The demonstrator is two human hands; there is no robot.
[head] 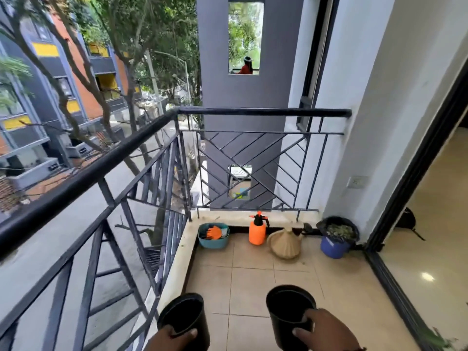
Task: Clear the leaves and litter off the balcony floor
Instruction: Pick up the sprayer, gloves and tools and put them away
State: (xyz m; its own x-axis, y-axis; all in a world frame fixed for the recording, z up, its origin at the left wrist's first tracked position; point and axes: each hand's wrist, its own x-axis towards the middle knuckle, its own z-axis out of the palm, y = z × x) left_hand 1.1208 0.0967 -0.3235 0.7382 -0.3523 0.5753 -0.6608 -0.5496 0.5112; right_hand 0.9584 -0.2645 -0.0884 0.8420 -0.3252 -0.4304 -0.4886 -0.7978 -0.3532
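Upright, black pots in hands

Soft daylight, blurred wide-angle edges

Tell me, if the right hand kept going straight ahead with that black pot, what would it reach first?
Probably the tan woven cone on the floor ahead of the right hand and its black pot; bare tiles lie between, though depth is hard to judge.

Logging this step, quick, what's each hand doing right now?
Left hand: grips the rim of the left black pot.
Right hand: grips the rim of the right black pot.
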